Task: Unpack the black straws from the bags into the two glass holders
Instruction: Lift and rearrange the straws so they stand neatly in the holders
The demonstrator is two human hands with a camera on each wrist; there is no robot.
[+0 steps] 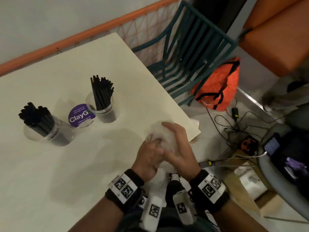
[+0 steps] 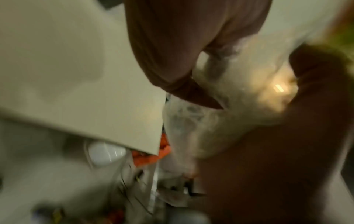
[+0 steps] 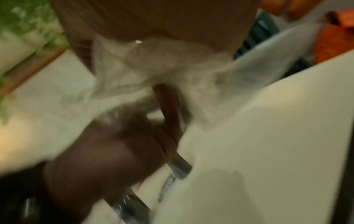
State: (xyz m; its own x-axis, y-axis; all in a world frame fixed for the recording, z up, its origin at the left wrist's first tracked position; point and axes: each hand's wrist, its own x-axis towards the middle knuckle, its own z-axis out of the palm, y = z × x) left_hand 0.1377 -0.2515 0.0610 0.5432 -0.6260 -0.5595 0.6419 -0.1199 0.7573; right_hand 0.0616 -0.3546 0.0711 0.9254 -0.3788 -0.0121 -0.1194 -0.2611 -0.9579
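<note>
Two clear glass holders, the left one (image 1: 48,131) and the right one (image 1: 102,108), stood on the cream square table (image 1: 50,173), each packed with upright black straws (image 1: 100,92). Near the table's right corner, the left hand (image 1: 148,158) and right hand (image 1: 177,148) both clutched a crumpled clear plastic bag (image 1: 158,131); its contents could not be made out.

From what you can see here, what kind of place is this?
Probably a café or food-court seating area. A "ClayGo, clean as you go" sticker sits on the table, two glass holders hold drinking straws, and an orange bench seat stands nearby.
</note>
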